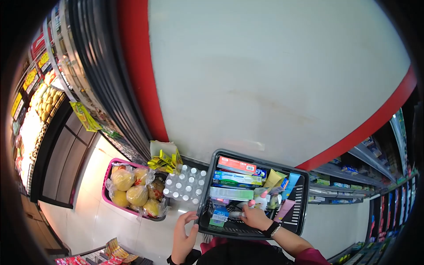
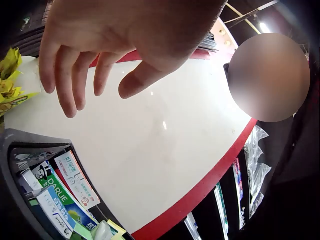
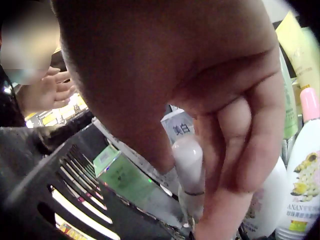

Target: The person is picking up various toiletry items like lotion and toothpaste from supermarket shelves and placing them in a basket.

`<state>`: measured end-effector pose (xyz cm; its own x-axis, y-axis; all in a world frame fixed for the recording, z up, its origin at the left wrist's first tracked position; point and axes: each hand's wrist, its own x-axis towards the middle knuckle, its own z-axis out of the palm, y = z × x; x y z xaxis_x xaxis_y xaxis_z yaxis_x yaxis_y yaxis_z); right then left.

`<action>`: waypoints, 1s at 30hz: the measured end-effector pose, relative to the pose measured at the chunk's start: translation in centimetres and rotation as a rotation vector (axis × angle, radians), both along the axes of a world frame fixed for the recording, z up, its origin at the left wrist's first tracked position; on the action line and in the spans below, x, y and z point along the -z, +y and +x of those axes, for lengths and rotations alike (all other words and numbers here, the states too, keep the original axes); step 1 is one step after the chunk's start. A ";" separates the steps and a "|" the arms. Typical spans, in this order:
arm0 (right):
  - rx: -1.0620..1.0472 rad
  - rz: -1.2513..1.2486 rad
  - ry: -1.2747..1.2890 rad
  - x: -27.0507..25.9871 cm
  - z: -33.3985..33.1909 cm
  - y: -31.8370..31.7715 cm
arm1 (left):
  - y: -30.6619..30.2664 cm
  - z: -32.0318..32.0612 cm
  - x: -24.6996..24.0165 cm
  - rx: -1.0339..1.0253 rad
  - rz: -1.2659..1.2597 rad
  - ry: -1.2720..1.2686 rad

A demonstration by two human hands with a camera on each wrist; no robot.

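Observation:
My right hand [image 1: 256,217] reaches down into a dark grey shopping basket [image 1: 202,214]. In the right wrist view its thumb and fingers pinch a small bottle with a whitish cap [image 3: 189,160], whose lower part is hidden. Close beside the fingers stands a white lotion bottle with a pink cap [image 3: 300,185]. A green box [image 3: 125,175] lies on the thumb side. Toothpaste boxes [image 1: 238,178], a red-and-white box [image 1: 236,165], a yellow tube [image 1: 274,179] and a pink tube [image 1: 285,210] share the basket. Just off its left rim, my left hand [image 1: 183,238] is held with fingers loosely spread, holding nothing.
Left of the basket, a pack of capped clear bottles [image 1: 185,185] sits by a pink-rimmed basket [image 1: 106,190] of bagged yellow fruit [image 1: 137,194]. Yellow packets [image 1: 164,161] stand behind. A pale wall panel [image 1: 265,88] rises ahead, with stocked shelves [image 1: 349,176] to the right.

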<state>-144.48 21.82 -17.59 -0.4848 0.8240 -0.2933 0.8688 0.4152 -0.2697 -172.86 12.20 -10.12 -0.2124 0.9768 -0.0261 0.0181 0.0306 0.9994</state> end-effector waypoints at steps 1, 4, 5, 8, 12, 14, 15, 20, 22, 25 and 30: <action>0.000 0.008 0.003 0.3 -0.1 -0.1 | -0.3 -0.1 0.1 0.002 0.002 0.003; -0.004 -0.004 -0.043 -0.8 -1.2 -0.1 | -0.7 -0.8 0.0 0.007 0.011 0.010; -0.008 -0.029 -0.091 -1.6 -1.7 0.0 | -0.7 -1.0 -0.1 0.011 0.013 0.015; -0.044 0.090 0.114 -5.4 -3.7 0.2 | -0.7 -1.4 -0.2 0.008 0.039 0.042; -0.213 0.057 0.242 -6.2 -6.4 0.3 | -0.7 -1.3 -0.8 -0.014 0.047 0.050; -0.331 0.038 0.128 -4.6 -7.2 0.2 | -0.8 -1.1 -0.9 -0.001 0.044 0.063; -0.320 0.021 0.153 -4.5 -7.5 0.2 | -0.9 -1.1 -1.0 -0.004 0.047 0.064; -0.165 -0.030 0.199 -7.7 -6.7 1.0 | -0.8 -0.8 -0.6 0.037 0.047 0.079; -0.101 0.002 0.266 -9.8 -5.1 1.5 | -0.9 -0.3 -0.2 0.035 0.029 0.073; 0.221 -0.178 0.566 -14.1 -2.6 2.0 | -0.8 1.2 -0.1 0.030 -0.005 0.076; 0.509 -0.396 1.173 -15.3 4.0 1.2 | 1.7 5.2 -1.8 0.032 0.004 0.022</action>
<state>-140.43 23.01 -2.25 -0.2795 0.9436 -0.1776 0.0758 -0.1627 -0.9838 -167.64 13.89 -8.37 -0.1813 0.9833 -0.0177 0.0411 0.0255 0.9988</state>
